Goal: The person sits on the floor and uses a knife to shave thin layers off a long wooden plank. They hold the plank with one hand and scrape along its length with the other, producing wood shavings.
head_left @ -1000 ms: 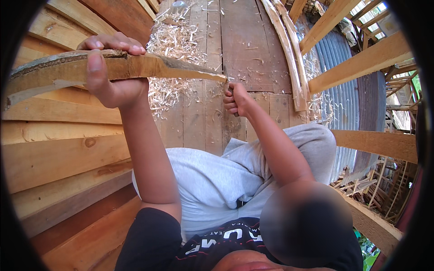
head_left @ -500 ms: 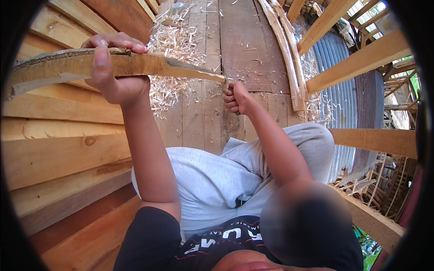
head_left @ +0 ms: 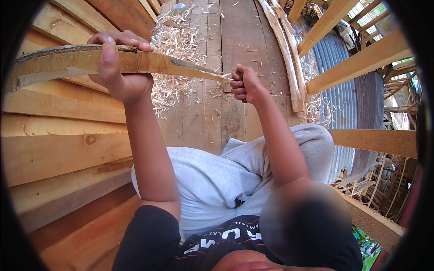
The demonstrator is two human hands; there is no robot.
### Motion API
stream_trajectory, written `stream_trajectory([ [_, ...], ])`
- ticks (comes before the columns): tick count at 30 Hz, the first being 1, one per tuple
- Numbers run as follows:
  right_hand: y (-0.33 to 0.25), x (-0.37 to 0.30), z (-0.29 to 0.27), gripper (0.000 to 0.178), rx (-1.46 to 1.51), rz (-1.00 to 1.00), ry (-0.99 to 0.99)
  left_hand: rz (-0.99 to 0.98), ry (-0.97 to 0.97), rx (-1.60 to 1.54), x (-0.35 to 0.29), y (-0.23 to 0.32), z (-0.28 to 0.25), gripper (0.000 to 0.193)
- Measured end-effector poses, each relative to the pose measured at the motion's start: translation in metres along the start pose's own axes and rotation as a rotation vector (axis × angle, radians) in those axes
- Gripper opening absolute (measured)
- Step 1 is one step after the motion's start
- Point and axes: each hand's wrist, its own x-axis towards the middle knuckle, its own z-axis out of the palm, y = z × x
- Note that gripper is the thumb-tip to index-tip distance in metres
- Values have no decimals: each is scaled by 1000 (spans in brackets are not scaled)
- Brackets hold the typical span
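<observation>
My left hand [head_left: 120,67] is wrapped round a long, curved wooden piece [head_left: 169,65], its thumb pressed on the near face and the fingers over the far edge. Rough bark runs along the upper edge, while the right end tapers to a thin, pale tip. At that tip my right hand [head_left: 245,84] is closed in a fist round a dark-handled tool [head_left: 238,75]. The tool's working end is too small to make out, so I cannot tell whether it touches the wood.
Curly wood shavings [head_left: 174,58] lie heaped on the plank floor [head_left: 214,117]. A plank wall [head_left: 68,153] stands close on the left. Long wooden strips [head_left: 287,54] rest to the right, before wooden rails [head_left: 357,65] and corrugated metal sheets [head_left: 337,86]. A transparent container [head_left: 180,8] sits at the far end.
My right hand has moved slightly right and away from me, with its fist tilted a little differently. The left hand and the wooden piece have shifted slightly right.
</observation>
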Motion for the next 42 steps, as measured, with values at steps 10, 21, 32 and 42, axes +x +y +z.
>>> stream_trajectory([
  [10,40,34,-3,39,-265,149,277,-4,-15,-36,1,-3,-3,27],
  [21,28,23,3,56,-296,150,111,-18,-44,-181,2,-4,-7,24],
  [32,20,28,-8,57,-66,293,-122,-11,-84,-214,2,-5,-3,25],
  [42,15,12,7,56,-7,96,-301,-11,-74,-98,2,-4,-6,26],
])
